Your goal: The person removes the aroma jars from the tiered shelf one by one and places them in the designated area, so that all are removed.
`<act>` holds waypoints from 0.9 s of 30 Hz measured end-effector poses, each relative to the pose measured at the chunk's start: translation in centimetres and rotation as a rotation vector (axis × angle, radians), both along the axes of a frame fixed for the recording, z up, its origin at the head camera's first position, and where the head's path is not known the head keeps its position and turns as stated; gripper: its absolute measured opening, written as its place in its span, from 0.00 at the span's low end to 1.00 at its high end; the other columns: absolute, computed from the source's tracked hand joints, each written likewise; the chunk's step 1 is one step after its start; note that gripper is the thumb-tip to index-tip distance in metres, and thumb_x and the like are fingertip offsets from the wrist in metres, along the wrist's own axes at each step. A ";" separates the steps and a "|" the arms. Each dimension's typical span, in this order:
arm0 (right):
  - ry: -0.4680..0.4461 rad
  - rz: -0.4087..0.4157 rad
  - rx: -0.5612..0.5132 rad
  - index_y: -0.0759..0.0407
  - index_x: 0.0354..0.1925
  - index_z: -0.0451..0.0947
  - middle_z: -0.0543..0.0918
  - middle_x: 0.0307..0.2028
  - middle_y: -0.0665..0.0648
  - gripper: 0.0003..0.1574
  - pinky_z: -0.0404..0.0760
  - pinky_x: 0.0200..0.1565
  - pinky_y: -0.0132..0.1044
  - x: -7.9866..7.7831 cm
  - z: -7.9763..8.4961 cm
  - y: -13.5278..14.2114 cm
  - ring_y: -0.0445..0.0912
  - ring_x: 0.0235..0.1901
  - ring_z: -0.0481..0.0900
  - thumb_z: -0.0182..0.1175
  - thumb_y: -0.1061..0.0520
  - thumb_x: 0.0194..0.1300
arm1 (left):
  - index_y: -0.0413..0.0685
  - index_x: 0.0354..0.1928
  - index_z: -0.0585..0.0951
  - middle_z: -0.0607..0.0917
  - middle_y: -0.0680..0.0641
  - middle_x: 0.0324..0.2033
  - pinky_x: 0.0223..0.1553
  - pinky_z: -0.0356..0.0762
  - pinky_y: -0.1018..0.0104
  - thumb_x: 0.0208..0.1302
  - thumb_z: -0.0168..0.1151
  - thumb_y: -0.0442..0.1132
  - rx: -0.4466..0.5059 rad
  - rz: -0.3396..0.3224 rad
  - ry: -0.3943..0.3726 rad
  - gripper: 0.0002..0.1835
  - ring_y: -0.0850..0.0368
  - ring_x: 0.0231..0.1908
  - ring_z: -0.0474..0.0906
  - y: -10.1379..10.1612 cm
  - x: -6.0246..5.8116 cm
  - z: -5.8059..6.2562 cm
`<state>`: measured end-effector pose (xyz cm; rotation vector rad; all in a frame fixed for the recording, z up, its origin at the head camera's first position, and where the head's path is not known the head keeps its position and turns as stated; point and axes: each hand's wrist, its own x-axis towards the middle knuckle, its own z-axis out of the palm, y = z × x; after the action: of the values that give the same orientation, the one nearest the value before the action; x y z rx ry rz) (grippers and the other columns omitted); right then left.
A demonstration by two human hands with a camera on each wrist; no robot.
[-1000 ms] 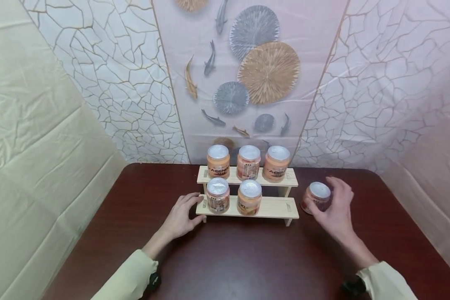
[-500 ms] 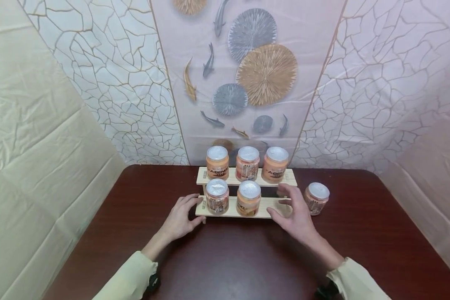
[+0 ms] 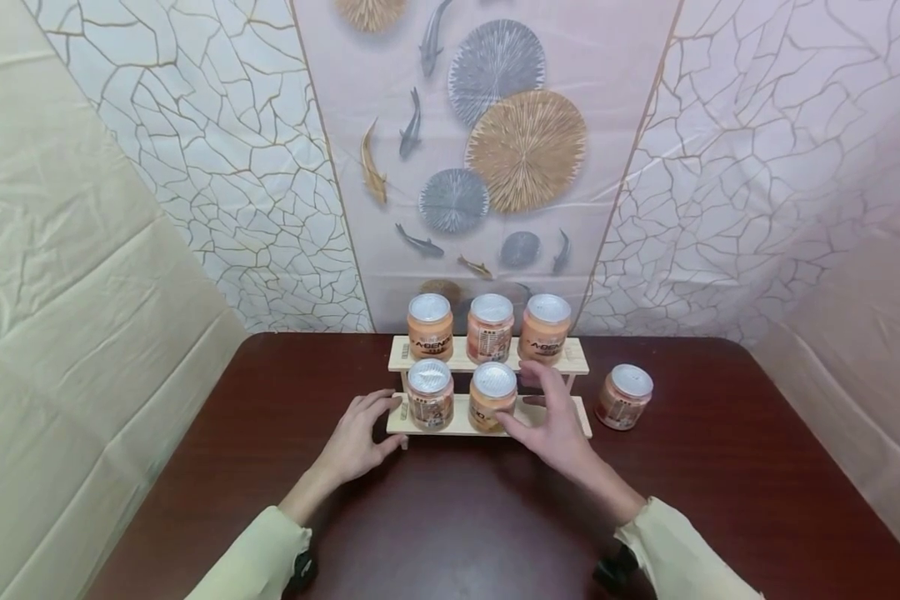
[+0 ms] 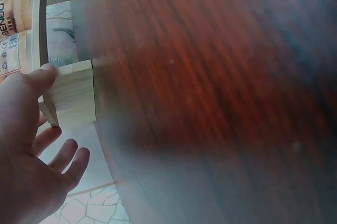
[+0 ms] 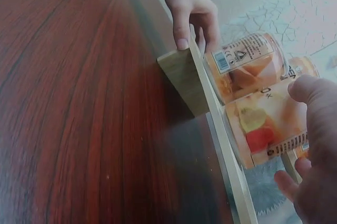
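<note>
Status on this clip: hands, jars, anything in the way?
Left hand grips left end of lower shelf. Right hand beside that shelf's right jar, contact unclear. Lone jar on table off right, nothing visibly blocking.

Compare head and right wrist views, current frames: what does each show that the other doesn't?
Head only: the lone jar on the table beside the rack, the printed fish on the backdrop, and both pale sleeves.

Right wrist only: the barcode on the lower-tier left jar, and the red patch on the label of the lower-tier right jar.

Both: left hand gripping the rack's end, right hand by the lower-tier right jar, both lower-tier jars, rack and table.
</note>
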<state>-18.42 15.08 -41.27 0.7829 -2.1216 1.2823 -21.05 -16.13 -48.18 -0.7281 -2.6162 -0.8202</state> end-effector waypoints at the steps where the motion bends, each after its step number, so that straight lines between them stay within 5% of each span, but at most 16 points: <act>1: -0.005 -0.004 0.011 0.77 0.60 0.66 0.74 0.49 0.75 0.49 0.84 0.39 0.55 -0.3 -0.5 0.1 0.65 0.46 0.78 0.78 0.73 0.42 | 0.40 0.58 0.81 0.77 0.37 0.61 0.55 0.73 0.42 0.54 0.78 0.43 0.001 0.000 0.003 0.30 0.40 0.57 0.73 0.0 0.0 0.0; 5: -0.026 -0.021 0.048 0.71 0.61 0.67 0.74 0.53 0.66 0.49 0.82 0.42 0.56 -1.6 -2.4 0.3 0.57 0.50 0.77 0.81 0.65 0.44 | 0.39 0.58 0.80 0.77 0.36 0.60 0.55 0.73 0.41 0.53 0.78 0.43 0.009 -0.001 0.012 0.31 0.39 0.57 0.73 0.1 0.1 0.1; 11: -0.017 -0.047 0.058 0.71 0.61 0.68 0.76 0.54 0.65 0.50 0.75 0.52 0.57 -1.9 -2.7 -0.1 0.57 0.52 0.76 0.82 0.62 0.42 | 0.41 0.58 0.81 0.78 0.39 0.60 0.55 0.73 0.43 0.53 0.78 0.43 0.006 0.008 0.001 0.30 0.40 0.57 0.73 0.1 0.1 -0.1; 27: -0.115 -0.022 0.016 0.68 0.61 0.68 0.75 0.54 0.64 0.47 0.83 0.42 0.51 -2.0 -2.6 -0.6 0.55 0.51 0.76 0.80 0.65 0.46 | 0.38 0.57 0.81 0.78 0.37 0.60 0.54 0.73 0.41 0.52 0.79 0.41 0.015 0.006 0.019 0.30 0.39 0.56 0.73 0.3 0.3 0.0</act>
<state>-20.45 14.50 -43.86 0.7057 -2.2269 1.3289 -20.78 -15.87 -48.16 -0.7198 -2.5909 -0.8263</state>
